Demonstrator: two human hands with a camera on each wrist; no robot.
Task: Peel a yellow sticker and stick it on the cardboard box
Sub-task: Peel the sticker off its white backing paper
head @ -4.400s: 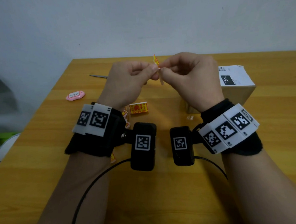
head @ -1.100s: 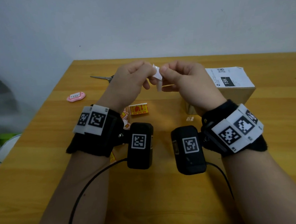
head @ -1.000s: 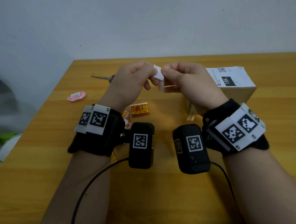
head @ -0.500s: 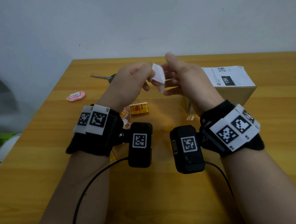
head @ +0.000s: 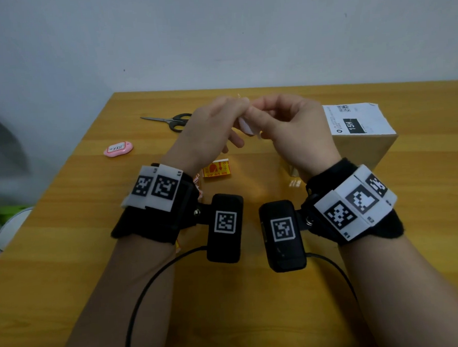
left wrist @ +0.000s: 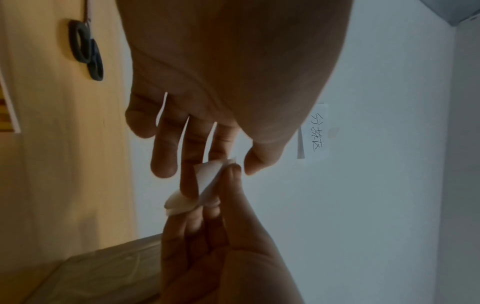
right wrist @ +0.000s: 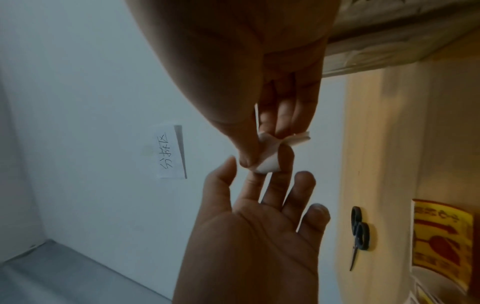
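Both hands are raised over the wooden table (head: 256, 292) and meet fingertip to fingertip. My right hand (head: 259, 112) pinches a small sticker (head: 246, 126) between thumb and fingers; only its white side shows. The right wrist view has the pinch (right wrist: 262, 156) on the curled white paper (right wrist: 270, 164). My left hand (right wrist: 254, 170) is spread with straight fingers, and they touch the paper from behind. The cardboard box (head: 365, 149) with a white label (head: 356, 120) stands just right of my right hand.
Black scissors (head: 171, 120) lie at the back left and a pink tag (head: 117, 148) lies near the left edge. A loose yellow sticker (head: 217, 168) rests on the table below the hands, with more by the left wrist (head: 197, 186). A handwritten note (right wrist: 170, 152) hangs on the wall.
Half a second ago my left hand pinched the white paper and the right hand was spread. Now the right hand pinches it and the left fingers are straight.
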